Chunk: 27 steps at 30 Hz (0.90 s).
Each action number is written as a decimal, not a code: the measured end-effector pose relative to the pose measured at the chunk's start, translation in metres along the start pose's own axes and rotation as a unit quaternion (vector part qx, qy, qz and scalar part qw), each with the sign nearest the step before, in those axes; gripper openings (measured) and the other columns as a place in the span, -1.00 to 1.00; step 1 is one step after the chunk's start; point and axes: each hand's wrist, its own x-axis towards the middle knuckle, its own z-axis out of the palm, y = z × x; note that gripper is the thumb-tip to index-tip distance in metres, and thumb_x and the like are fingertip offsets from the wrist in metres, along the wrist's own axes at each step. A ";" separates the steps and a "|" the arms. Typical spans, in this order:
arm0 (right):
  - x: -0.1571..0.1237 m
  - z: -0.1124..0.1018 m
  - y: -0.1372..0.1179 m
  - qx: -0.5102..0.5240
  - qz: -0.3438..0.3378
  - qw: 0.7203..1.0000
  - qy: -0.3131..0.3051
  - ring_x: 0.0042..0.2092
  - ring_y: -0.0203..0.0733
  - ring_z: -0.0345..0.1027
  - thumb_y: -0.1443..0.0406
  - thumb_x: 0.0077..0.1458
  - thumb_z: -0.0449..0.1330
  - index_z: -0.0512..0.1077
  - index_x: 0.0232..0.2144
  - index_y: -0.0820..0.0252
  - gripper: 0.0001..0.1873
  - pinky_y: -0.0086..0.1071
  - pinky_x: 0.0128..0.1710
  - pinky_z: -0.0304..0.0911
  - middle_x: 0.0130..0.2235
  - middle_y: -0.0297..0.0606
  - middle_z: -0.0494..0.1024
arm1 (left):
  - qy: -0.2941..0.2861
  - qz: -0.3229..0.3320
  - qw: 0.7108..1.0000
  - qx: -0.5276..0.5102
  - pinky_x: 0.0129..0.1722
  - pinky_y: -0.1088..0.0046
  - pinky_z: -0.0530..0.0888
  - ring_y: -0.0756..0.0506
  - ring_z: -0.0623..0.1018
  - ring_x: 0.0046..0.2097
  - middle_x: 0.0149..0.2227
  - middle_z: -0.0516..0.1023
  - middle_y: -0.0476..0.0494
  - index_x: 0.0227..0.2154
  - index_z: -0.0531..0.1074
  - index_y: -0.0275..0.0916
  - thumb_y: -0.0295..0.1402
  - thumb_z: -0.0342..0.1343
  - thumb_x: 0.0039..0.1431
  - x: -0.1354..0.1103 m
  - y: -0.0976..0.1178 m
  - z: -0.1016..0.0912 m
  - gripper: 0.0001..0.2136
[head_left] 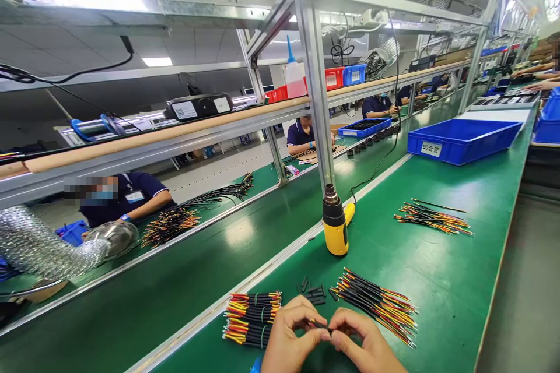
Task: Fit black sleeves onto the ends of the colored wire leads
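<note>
My left hand (294, 335) and my right hand (359, 339) meet low in the view, fingertips pinched together. Between them is a short black-sleeved wire (321, 324), with a bit of coloured end showing at the left fingers; most of it is hidden. Left of my hands lie banded bundles of black-sleeved wires (254, 316) with red and yellow ends. A loose pile of similar wires (376, 305) spreads out just beyond my right hand. Several short black tubes (312, 292) lie on the green table just past my fingers.
A yellow heat gun (336, 227) stands nose-up beyond the tubes, its cord running back. Another wire pile (433, 217) and a blue bin (464, 143) lie farther right. A metal post (315, 87) holds the shelf. Co-workers sit across the line, one beside a foil duct (52, 245).
</note>
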 end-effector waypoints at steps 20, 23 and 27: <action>0.000 -0.002 -0.006 0.108 -0.052 0.992 -0.030 -0.37 -0.24 0.41 -0.04 0.20 0.28 0.66 -0.35 0.04 -0.66 -0.43 -0.34 0.27 -0.43 -0.30 0.57 | -0.061 0.109 0.989 0.083 -0.29 0.44 0.45 -0.12 0.61 -0.32 -0.34 0.65 -0.18 -0.19 0.71 0.00 -0.27 0.37 0.14 -0.017 0.017 0.001 -0.83; -0.001 -0.002 -0.006 0.096 -0.063 0.993 -0.028 -0.37 -0.24 0.42 -0.03 0.21 0.28 0.66 -0.35 0.03 -0.67 -0.43 -0.34 0.27 -0.43 -0.29 0.58 | -0.063 0.109 0.988 0.087 -0.29 0.44 0.46 -0.12 0.61 -0.31 -0.34 0.66 -0.18 -0.20 0.71 0.00 -0.27 0.37 0.14 -0.017 0.016 -0.001 -0.84; -0.002 -0.002 -0.006 0.074 -0.076 0.994 -0.019 -0.37 -0.23 0.42 -0.05 0.22 0.26 0.66 -0.34 0.05 -0.64 -0.42 -0.36 0.27 -0.42 -0.27 0.59 | -0.061 0.109 0.990 0.061 -0.30 0.46 0.47 -0.11 0.61 -0.33 -0.34 0.67 -0.18 -0.23 0.72 -0.04 -0.27 0.40 0.10 -0.015 0.013 -0.003 -0.84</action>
